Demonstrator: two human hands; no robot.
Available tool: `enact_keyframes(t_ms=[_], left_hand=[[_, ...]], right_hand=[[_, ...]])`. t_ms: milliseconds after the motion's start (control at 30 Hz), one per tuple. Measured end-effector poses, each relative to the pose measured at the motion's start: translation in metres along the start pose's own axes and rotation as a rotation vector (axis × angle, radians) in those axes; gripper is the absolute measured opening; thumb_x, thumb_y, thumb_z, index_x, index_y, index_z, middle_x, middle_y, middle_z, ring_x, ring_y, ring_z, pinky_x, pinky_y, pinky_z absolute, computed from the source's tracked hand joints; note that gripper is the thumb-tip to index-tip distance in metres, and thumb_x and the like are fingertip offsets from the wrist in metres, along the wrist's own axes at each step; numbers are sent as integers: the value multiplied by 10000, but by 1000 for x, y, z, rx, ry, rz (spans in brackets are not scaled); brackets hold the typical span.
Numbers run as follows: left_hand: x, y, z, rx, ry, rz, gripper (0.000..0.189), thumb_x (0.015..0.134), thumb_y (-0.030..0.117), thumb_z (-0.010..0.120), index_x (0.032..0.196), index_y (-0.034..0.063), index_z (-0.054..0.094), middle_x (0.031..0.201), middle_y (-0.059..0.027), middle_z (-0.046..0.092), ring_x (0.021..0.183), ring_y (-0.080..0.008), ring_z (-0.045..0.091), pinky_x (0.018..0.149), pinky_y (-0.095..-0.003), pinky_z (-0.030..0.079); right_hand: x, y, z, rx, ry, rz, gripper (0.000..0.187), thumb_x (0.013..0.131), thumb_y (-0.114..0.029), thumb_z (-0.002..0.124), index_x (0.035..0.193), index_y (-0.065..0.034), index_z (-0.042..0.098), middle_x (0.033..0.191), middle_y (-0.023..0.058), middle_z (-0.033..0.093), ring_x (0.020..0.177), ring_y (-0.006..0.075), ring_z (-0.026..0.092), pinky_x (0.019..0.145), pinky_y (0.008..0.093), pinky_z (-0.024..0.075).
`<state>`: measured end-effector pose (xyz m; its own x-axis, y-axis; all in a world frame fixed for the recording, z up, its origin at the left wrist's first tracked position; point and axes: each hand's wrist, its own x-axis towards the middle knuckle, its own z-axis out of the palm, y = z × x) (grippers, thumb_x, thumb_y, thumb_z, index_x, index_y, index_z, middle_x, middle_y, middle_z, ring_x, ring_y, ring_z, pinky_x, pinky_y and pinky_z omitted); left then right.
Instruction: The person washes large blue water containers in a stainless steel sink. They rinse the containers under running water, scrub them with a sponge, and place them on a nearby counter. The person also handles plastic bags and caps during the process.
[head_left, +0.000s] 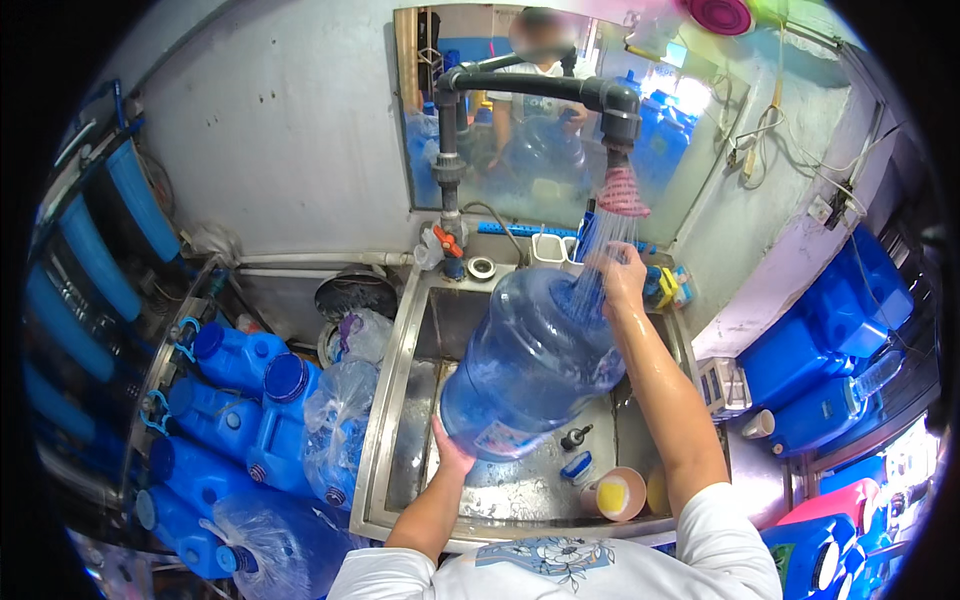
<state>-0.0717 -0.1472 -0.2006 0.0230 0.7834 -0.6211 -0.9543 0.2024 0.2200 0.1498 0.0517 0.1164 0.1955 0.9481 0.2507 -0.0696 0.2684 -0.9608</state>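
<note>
A large clear-blue plastic water bottle (525, 360) is held tilted over a stainless steel sink (540, 502). My left hand (451, 450) supports its lower end. Up by the neck, my right hand (622, 274) grips the bottle at its mouth, which is partly hidden by fingers and water. Water pours onto the neck from a downturned pipe outlet wrapped in pink mesh (622, 193). Below the bottle, a blue brush (577, 466), a small black fitting (576, 437) and a pinkish cup (619, 501) holding a yellow sponge (613, 495) lie in the basin.
A dark pipe (525, 82) with an orange valve handle (448, 241) rises behind the sink before a mirror (480, 176). Several blue jugs (281, 442) crowd the left. More blue containers (795, 367) stand right, beside a white cup (759, 424). A white tub (549, 249) sits on the back ledge.
</note>
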Motion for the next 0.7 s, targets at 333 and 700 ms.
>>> enact_keyframes(t_ms=[333,700], left_hand=[[2,-6,6,120,-141,51,825,842,702,481,1421,116,424,1413,-127,482,1249,-340,501,1049,-503,403],[13,-10,-1,130,-57,9,755,901,667,421,1386,90,460,1385,-120,508,1263,-308,485,1084,-457,365]], right_hand=[[9,-16,2,93,-97,196,353,668,1,699,1014,2,625,865,90,654,803,169,628,743,307,507],[1,-16,23,-12,-209,50,312,611,-32,727,910,2,647,839,81,644,759,195,637,719,313,518]])
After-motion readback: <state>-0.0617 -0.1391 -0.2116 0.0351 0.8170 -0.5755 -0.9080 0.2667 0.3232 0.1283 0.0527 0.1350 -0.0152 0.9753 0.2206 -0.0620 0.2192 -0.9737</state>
